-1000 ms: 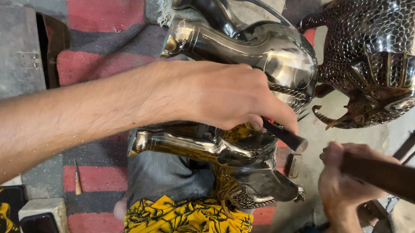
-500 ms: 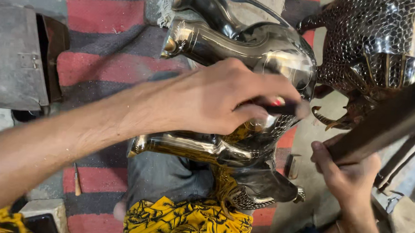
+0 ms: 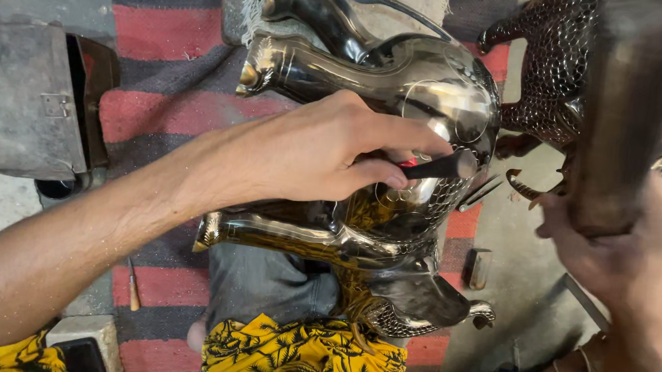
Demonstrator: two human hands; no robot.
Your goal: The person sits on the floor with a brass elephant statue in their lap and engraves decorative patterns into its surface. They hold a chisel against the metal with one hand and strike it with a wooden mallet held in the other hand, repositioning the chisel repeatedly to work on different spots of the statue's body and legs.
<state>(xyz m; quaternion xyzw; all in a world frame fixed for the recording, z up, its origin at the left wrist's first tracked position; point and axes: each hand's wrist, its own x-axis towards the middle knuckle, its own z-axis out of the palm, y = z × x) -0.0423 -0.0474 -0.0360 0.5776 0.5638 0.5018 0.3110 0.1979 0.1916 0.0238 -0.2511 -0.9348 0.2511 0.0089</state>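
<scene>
A shiny silver metal animal figure (image 3: 400,90) lies on its side across my lap, legs pointing left. My left hand (image 3: 326,151) pinches a short dark punch tool (image 3: 437,168) whose tip rests on the figure's flank, beside a patch of small hammered scale marks (image 3: 442,201). My right hand (image 3: 617,253) grips a thick wooden mallet (image 3: 631,114), blurred, raised upright at the right. A second figure fully covered in scale pattern (image 3: 548,85) stands behind, partly hidden by the mallet.
A grey metal box (image 3: 37,107) sits at the left on the concrete floor. A red and grey striped rug (image 3: 157,112) lies under the work. Small tools lie about: one with a wooden handle (image 3: 133,289) and a metal block (image 3: 479,268). Yellow patterned cloth (image 3: 303,359) covers my lap.
My right hand has swung the wooden mallet from low and level up to an upright raised position. My left hand keeps the punch on the figure, shifted only slightly.
</scene>
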